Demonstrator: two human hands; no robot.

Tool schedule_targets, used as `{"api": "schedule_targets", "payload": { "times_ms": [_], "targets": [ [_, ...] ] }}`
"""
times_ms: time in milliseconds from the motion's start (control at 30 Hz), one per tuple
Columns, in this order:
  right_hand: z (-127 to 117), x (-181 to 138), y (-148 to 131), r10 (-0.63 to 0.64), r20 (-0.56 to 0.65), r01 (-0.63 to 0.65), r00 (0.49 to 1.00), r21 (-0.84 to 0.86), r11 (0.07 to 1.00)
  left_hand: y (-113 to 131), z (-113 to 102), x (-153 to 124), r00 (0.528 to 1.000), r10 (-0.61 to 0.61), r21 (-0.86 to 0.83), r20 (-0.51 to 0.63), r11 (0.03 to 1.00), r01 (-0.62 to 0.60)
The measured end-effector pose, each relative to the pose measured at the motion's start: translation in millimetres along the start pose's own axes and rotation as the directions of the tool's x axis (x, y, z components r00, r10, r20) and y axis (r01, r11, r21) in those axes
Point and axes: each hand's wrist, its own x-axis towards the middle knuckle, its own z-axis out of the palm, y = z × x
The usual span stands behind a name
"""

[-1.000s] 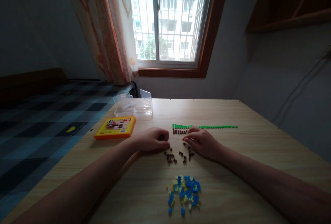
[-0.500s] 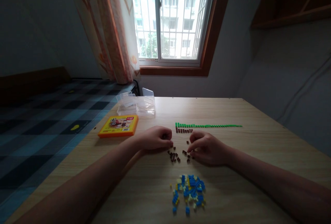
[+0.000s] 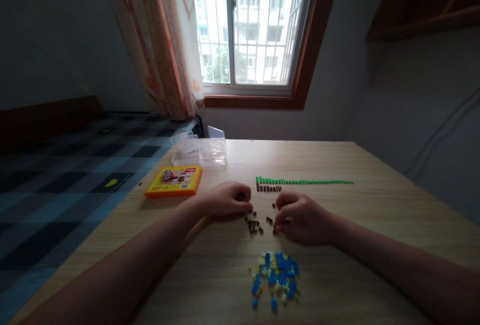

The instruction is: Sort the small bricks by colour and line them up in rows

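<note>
Dim room, backlit. The only light comes from the window (image 3: 258,25), which is overexposed, and the building outside is washed out. Walls and upper corners near black. The table (image 3: 375,200) takes a soft daylight sheen at its far side and is darker near the camera. Left hand (image 3: 228,200) and right hand (image 3: 303,217) are underexposed, with soft shadows beneath. Brown bricks (image 3: 255,226) hard to resolve, possibly slightly blurred. Wide-angle bend at the edges, window frame leans. Near forearms soft.
</note>
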Motion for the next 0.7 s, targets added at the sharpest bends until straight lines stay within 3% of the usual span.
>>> {"api": "schedule_targets", "payload": {
  "times_ms": [267, 500, 700],
  "targets": [
    [-2, 1, 4, 0.009, -0.016, -0.01, 1.0, -0.043, 0.999, -1, 0, -1, 1.0, -0.003, 0.01, -0.004, 1.0, 0.003],
    [-4, 5, 11, 0.098, -0.066, -0.102, 0.993, -0.063, 0.993, -1, 0, 0, 1.0, -0.004, 0.016, 0.009, 1.0, 0.004],
    [-1, 4, 8, -0.006, -0.104, -0.007, 0.995, -0.124, 0.992, 1, -1, -1, 1.0, -0.006, 0.011, -0.002, 1.0, 0.006]
  ]
}}
